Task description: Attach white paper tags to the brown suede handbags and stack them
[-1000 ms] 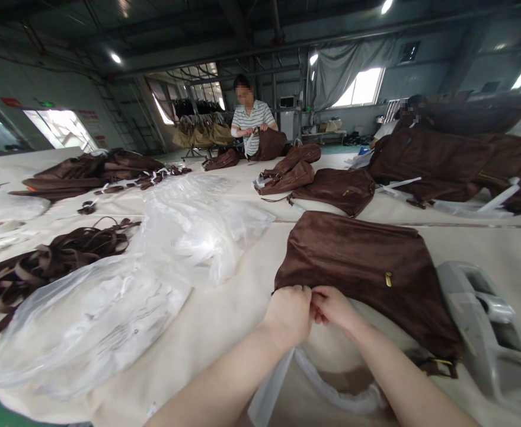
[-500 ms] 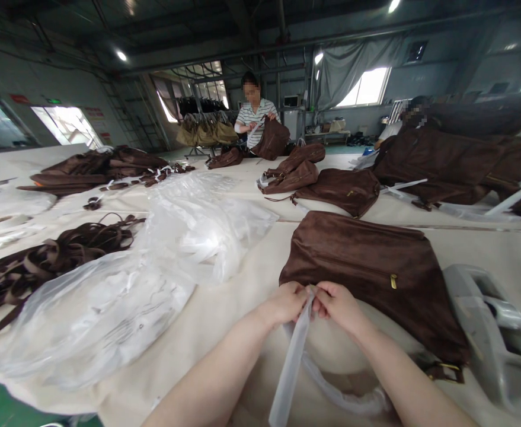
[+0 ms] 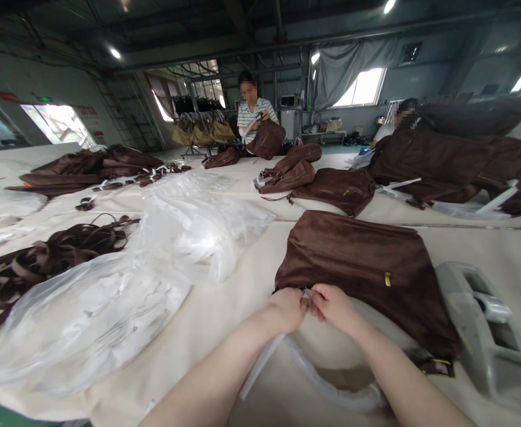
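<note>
A brown bag (image 3: 344,252) with a gold zipper pull lies flat on the table before me. Beside its near left corner, my left hand (image 3: 287,309) and my right hand (image 3: 335,307) meet fingertip to fingertip, both pinched closed. Between them shows a bit of a translucent white plastic strip (image 3: 264,363), whose loose length runs down past my left wrist. A curved strap wrapped in white film (image 3: 326,388) loops below my hands, toward the bag's buckle end (image 3: 438,366) on the right. My fingers hide exactly how the strip sits at the corner.
A grey tape dispenser (image 3: 478,332) stands right of the bag. Clear plastic bags (image 3: 109,320) and a heap of brown straps (image 3: 60,255) lie to the left. More brown bags (image 3: 340,190) lie farther back, where a person (image 3: 255,112) handles one.
The strip's loose end has swung left and now hangs partly behind my left forearm. My left hand has turned over slightly, knuckles up. The view has shifted a little.
</note>
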Available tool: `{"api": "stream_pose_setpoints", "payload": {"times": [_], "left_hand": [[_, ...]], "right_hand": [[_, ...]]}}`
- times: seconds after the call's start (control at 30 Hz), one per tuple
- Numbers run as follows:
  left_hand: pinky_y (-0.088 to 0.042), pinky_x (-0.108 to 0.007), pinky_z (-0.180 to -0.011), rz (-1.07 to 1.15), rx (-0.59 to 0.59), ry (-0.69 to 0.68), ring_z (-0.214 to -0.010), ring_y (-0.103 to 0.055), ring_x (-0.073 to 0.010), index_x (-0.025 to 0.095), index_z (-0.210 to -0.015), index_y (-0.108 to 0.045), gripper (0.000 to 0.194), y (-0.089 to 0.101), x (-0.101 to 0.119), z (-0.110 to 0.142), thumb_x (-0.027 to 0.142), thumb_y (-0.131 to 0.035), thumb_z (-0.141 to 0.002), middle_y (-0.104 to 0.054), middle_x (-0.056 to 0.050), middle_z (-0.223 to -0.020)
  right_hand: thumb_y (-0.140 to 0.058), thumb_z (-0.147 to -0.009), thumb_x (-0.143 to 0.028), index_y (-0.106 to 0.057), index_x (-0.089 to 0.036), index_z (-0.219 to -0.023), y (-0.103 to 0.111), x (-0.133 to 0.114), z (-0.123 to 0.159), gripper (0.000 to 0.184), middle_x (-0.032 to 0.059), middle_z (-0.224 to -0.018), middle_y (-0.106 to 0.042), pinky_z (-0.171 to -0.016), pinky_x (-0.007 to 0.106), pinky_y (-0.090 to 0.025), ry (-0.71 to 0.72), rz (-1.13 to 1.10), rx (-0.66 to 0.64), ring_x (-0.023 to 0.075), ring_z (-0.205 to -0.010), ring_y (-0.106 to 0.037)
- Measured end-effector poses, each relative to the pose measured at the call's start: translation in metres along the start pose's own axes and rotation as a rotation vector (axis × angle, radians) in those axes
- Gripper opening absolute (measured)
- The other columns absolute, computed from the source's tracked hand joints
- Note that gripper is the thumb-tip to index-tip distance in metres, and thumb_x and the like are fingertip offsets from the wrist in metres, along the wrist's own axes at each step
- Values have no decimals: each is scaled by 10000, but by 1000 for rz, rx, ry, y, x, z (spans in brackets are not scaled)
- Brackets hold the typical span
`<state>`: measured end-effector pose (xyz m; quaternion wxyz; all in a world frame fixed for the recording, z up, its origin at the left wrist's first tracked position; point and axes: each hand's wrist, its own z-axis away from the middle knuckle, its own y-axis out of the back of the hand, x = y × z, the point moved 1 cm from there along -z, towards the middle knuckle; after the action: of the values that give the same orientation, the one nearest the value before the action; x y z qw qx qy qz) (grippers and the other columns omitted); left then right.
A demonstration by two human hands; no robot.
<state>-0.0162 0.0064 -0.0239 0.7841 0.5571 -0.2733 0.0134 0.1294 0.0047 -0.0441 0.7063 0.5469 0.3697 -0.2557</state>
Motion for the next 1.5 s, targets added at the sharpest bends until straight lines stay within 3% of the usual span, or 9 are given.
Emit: {"api": "stream_pose_setpoints", "payload": {"times": [0.17,0.27,0.43,0.5,0.7,0.93,1.1,1.37,1.5], "left_hand": [[-421,-301,-686,18,-11,26,-836,-642,-242,143,-849,-649,309,5,1,-1,278,-372,-876,-690,-127,-894],[-372,-270,-622,113,-26,39,-758,-619,-200,160,-806,-625,274,10,-4,-3,255,-380,-885,-676,-77,-806],[-333,-253,-626,146,-27,23,-744,-591,-176,171,-721,-562,262,11,-12,-10,234,-379,-898,-644,-43,-752],[-332,-252,-638,136,-30,24,-751,-592,-177,172,-712,-545,257,8,-14,-14,228,-378,-900,-640,-42,-747],[-327,-251,-646,109,-30,2,-764,-598,-182,175,-704,-518,254,4,-15,-18,237,-378,-906,-649,-50,-772],[-335,-244,-640,100,-9,-24,-764,-594,-180,180,-685,-495,265,9,-9,-10,223,-358,-908,-653,-53,-774],[-354,-242,-660,104,-10,-14,-799,-607,-187,186,-683,-495,261,8,-10,-12,239,-367,-904,-665,-57,-805],[-333,-229,-571,297,-24,-4,-653,-544,-158,190,-702,-500,253,11,-11,-3,290,-371,-895,-575,-9,-659],[-291,-224,-496,438,-74,52,-515,-453,-132,189,-768,-545,258,17,-9,7,291,-344,-893,-481,28,-561]], "right_hand": [[-550,-822,-222,-653,-229,-807,29,-21,25,104,23,-796,-706,-664,257,-425,109,151,157,170,-729,-632],[-517,-877,-314,-654,-241,-952,61,-32,60,172,34,-916,-703,-721,269,-466,168,111,348,179,-815,-635],[-556,-847,-373,-651,-196,-988,115,12,145,246,117,-1177,-595,-1008,418,-367,101,491,1248,268,-1126,-524],[-543,-836,-432,-650,-165,-1006,132,48,176,334,151,-1188,-580,-1000,453,-367,-43,573,1362,301,-1147,-503],[-426,-850,-570,-702,-184,-957,157,116,216,487,113,-1015,-689,-947,412,-410,-449,131,931,285,-1035,-590],[-650,-699,-488,-726,-187,-743,161,100,206,314,98,-945,-712,-822,354,-480,-275,-209,961,252,-893,-633],[-659,-715,-494,-719,-212,-709,144,98,225,289,92,-1022,-681,-923,384,-446,-178,-95,1130,271,-1042,-592],[-568,-751,-503,-687,-209,-792,120,140,261,320,50,-679,-689,-701,374,-512,-495,-30,961,260,-694,-659],[-564,-737,-510,-698,-232,-904,128,135,273,351,68,-749,-718,-717,407,-501,-629,146,1035,300,-784,-671]]}}
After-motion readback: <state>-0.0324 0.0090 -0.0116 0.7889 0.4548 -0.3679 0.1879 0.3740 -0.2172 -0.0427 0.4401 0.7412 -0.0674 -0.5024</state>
